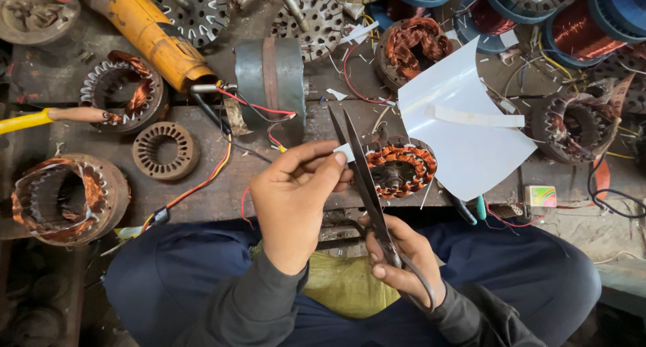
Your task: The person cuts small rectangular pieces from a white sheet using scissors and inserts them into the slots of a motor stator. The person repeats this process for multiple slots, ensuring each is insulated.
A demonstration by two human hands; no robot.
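Left hand (296, 199) pinching a small white paper strip (344, 152) above the workbench's near edge; right hand (402, 263) closed around long steel scissors (360, 169), blades parted at the strip. Risk: blades nicking fingertips (338, 160), or strip slipping onto the copper-wound stator (401, 169) beside.

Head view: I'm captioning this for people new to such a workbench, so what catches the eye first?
At centre, the left hand pinches a small white strip against long open scissors held by the right hand. Just behind lies a copper-wound stator on a large white sheet, with more stators scattered across the bench.
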